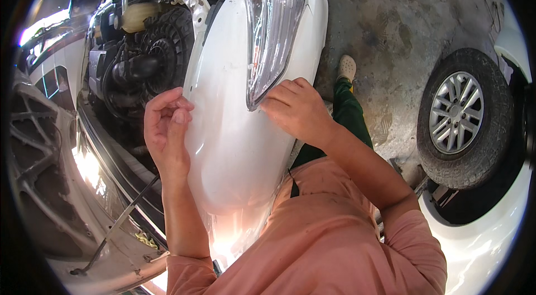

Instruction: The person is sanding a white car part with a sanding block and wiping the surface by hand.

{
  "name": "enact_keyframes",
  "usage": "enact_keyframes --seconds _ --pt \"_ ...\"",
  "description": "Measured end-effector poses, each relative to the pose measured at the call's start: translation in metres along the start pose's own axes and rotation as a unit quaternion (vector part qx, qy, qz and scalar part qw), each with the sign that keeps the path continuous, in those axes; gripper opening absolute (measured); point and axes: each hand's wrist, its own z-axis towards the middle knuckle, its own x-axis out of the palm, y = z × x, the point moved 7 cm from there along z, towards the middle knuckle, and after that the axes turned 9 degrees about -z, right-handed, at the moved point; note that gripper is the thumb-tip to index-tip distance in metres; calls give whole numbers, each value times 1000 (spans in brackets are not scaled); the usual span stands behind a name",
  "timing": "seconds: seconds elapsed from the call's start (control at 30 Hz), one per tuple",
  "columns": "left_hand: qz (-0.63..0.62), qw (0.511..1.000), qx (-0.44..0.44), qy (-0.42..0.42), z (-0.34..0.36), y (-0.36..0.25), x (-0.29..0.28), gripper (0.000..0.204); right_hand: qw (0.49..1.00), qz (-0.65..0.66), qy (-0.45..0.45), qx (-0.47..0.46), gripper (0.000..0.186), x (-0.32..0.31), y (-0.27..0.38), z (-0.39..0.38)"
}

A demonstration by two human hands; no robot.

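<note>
Okay, so the two hands are held well apart near the middle of the frame. The right hand (pixel 296 110) is placed at the pointed lower end of a clear headlight (pixel 282 21), fingers bent in toward its edge; whether anything is gripped there can't be told. The left hand (pixel 167 133) is held by the inner edge of the white fender (pixel 223 127), fingers curled and thumb brought close to them. Whether something small is pinched, or the fender touched, can't really be made out either.

The headlight is seated at the fender's front corner, upper centre of the frame. At upper left, the engine bay (pixel 120 69) is exposed, with a yellowish tank (pixel 138 17) in it. A thin rod (pixel 120 222) is seen slanting across the lower left, beside a ribbed panel (pixel 50 200). Over at the right, a chunky tyre (pixel 488 122) is mounted on a silver multi-spoke rim (pixel 456 110). Stained grey floor (pixel 385 15) is visible at upper right.
</note>
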Motion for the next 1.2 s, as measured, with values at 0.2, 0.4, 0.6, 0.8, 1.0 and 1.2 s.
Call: enact_keyframes --seconds 0.2,0.4,0.6,0.8,1.0,1.2 --pt "3 1000 2 3 0 -1 1 36 1000 16 -6 7 20 0 -3 0" --pt "-11 1000 -9 5 -1 0 0 33 999 17 27 -4 23 3 -5 0" --pt "-8 1000 -11 6 -2 -2 2 32 1000 17 13 -8 24 0 0 -1" --pt "-5 1000 -1 5 -1 -1 0 34 886 313 83 332 10 15 -35 -26" --pt "-14 1000 -22 2 -2 -1 1 32 521 611 103 587 21 43 -11 -44" --pt "-37 999 -28 11 -1 1 -1 30 511 602 134 599 19 51 -15 -41"
